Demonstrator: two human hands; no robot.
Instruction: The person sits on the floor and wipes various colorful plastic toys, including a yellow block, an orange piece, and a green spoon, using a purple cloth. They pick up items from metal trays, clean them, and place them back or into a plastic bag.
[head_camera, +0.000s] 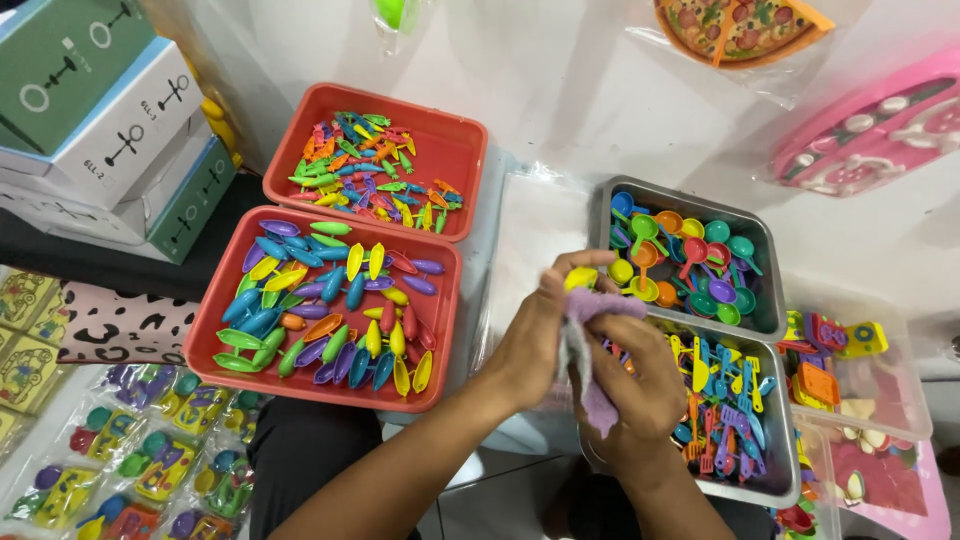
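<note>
Part of the lower metal tray (775, 452) is hidden behind the right hand (640, 395). The pizza toy (740, 25) and pink toy (880, 130) are cut off by the frame's edges.

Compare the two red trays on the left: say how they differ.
The near red tray holds large, leaf-shaped plastic pieces, loosely spread; the far red tray holds much smaller, thinner pieces, packed in a denser heap. The near tray looks wider and is nearly covered; the far tray has bare floor on its right side. Both are red, shallow, rounded-cornered, and hold mixed-colour plastic toy parts. Neither hand touches them.
</note>
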